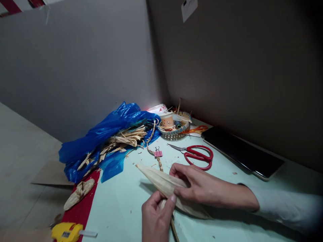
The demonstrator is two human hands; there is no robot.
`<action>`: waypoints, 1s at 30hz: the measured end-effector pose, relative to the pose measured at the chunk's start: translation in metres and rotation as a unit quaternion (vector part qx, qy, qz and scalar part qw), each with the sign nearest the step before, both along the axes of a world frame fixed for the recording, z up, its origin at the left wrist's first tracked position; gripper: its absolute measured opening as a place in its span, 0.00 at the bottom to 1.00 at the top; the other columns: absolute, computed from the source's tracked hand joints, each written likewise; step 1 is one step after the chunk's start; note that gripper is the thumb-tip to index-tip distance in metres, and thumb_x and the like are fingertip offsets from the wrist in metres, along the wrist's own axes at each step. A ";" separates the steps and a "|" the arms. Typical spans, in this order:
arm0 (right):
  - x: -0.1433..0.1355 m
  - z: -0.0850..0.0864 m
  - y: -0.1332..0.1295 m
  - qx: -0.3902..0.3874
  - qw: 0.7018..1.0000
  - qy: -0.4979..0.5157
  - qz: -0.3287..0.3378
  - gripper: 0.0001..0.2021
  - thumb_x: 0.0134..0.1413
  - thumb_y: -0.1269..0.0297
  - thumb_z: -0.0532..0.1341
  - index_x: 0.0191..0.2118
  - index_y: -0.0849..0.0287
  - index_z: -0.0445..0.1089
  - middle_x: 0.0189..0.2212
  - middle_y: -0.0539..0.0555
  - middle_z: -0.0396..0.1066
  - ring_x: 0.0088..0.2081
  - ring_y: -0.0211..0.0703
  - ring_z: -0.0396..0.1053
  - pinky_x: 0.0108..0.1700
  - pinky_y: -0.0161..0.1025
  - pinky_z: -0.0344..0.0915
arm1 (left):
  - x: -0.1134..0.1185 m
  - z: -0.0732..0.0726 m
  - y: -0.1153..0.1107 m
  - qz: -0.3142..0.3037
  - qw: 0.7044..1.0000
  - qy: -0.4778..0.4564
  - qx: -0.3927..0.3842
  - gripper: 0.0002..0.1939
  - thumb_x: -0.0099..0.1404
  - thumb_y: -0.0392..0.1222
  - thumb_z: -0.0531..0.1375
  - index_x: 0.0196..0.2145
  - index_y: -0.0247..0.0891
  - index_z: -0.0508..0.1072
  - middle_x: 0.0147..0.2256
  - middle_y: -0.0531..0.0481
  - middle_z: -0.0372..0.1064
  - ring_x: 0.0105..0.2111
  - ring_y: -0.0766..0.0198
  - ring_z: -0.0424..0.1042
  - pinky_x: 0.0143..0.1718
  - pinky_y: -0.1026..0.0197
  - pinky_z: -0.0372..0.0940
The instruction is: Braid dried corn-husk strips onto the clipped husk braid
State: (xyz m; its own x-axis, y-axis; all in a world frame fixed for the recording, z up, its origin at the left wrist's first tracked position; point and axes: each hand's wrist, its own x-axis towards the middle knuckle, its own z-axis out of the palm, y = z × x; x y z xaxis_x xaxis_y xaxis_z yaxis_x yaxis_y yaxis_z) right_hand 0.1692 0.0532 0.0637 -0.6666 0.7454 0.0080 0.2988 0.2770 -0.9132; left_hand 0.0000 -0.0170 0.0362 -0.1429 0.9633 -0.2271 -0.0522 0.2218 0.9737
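Fingers of both hands pinch one dried corn husk [164,183] lying flat on the pale green table [121,208]; right hand [202,186] presses thumb and forefinger closed on the husk's middle, left hand [156,218] curls shut round its near end, thumb on top. Husk looks papery, very light, stiff along the grain but likely to split lengthwise and crack if bent sharply; best held at the broad middle with flat fingers, not at the thin pointed tip. Just beyond it a braided husk cord [158,163] with a pink binder clip [157,153] on it, then red-handled scissors [198,156], blades closed. Small woven basket [174,134] at the back holds a paper cup [167,119], husk scraps and something dark, too small to tell. Blue plastic bag [101,137] lies open with a bundle of husk strips [121,139] spilling out. Dark phone [242,151] by the wall, yellow glue gun [67,232] at the near left edge
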 end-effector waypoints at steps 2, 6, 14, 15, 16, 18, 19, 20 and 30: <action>-0.002 -0.005 -0.001 -0.006 0.999 0.032 -0.005 0.09 0.50 0.68 0.60 0.38 0.58 0.62 0.30 0.45 0.63 0.31 0.37 0.59 0.31 0.33 0.55 | 0.000 0.000 0.000 0.001 1.000 0.001 0.001 0.21 0.48 0.55 0.69 0.31 0.32 0.78 0.28 0.43 0.77 0.30 0.56 0.72 0.35 0.61 0.66; -0.004 -0.010 -0.002 -0.009 0.998 0.064 -0.011 0.10 0.49 0.70 0.59 0.40 0.58 0.63 0.32 0.46 0.64 0.33 0.38 0.61 0.34 0.33 0.57 | 0.002 0.001 0.001 0.006 1.000 0.009 0.000 0.20 0.48 0.55 0.69 0.28 0.33 0.77 0.29 0.42 0.77 0.32 0.55 0.73 0.37 0.60 0.67; -0.005 -0.007 -0.004 -0.076 0.995 0.060 0.009 0.10 0.49 0.69 0.60 0.40 0.58 0.62 0.30 0.46 0.63 0.31 0.36 0.59 0.31 0.32 0.57 | 0.002 0.000 0.000 0.002 1.000 0.001 0.005 0.22 0.48 0.55 0.69 0.33 0.32 0.79 0.32 0.41 0.78 0.36 0.51 0.74 0.39 0.58 0.68; -0.005 -0.006 -0.004 -0.070 0.996 0.056 0.008 0.10 0.50 0.69 0.59 0.40 0.58 0.62 0.30 0.46 0.63 0.31 0.37 0.59 0.31 0.32 0.57 | 0.002 0.000 0.000 0.000 1.000 -0.005 0.003 0.22 0.49 0.55 0.69 0.34 0.32 0.79 0.32 0.41 0.78 0.36 0.51 0.74 0.39 0.58 0.67; -0.005 -0.006 -0.004 -0.060 0.997 0.052 0.004 0.10 0.50 0.69 0.59 0.40 0.58 0.62 0.31 0.46 0.63 0.31 0.37 0.60 0.32 0.33 0.58 | 0.002 -0.001 0.000 -0.002 1.000 -0.010 0.002 0.23 0.49 0.54 0.69 0.36 0.32 0.79 0.32 0.41 0.78 0.36 0.51 0.74 0.39 0.59 0.67; -0.005 -0.006 -0.006 -0.038 0.998 0.043 -0.006 0.10 0.50 0.69 0.59 0.40 0.58 0.63 0.31 0.46 0.64 0.32 0.38 0.61 0.33 0.33 0.58 | 0.001 -0.001 0.000 -0.004 1.000 -0.012 0.004 0.23 0.50 0.54 0.68 0.37 0.32 0.79 0.32 0.41 0.78 0.36 0.51 0.74 0.38 0.59 0.67; -0.005 -0.006 -0.007 -0.030 0.999 0.040 -0.010 0.10 0.50 0.69 0.59 0.40 0.58 0.63 0.32 0.47 0.65 0.33 0.38 0.61 0.33 0.33 0.58 | 0.001 -0.001 0.000 -0.004 1.000 -0.007 0.007 0.23 0.50 0.54 0.68 0.37 0.31 0.79 0.33 0.41 0.78 0.36 0.51 0.74 0.38 0.59 0.67; -0.006 -0.007 -0.008 -0.026 0.999 0.039 -0.011 0.10 0.50 0.69 0.59 0.40 0.58 0.63 0.32 0.47 0.65 0.33 0.38 0.61 0.33 0.33 0.58 | 0.001 -0.001 0.000 -0.004 1.000 0.001 0.010 0.23 0.50 0.54 0.68 0.37 0.31 0.79 0.33 0.40 0.78 0.36 0.51 0.74 0.38 0.58 0.67; -0.005 0.003 -0.012 -0.090 0.995 0.038 0.030 0.10 0.49 0.70 0.59 0.40 0.59 0.63 0.29 0.47 0.62 0.29 0.36 0.57 0.30 0.31 0.57 | 0.004 0.007 0.000 0.009 0.999 0.036 0.019 0.16 0.48 0.49 0.68 0.30 0.32 0.80 0.31 0.43 0.78 0.33 0.52 0.74 0.37 0.59 0.67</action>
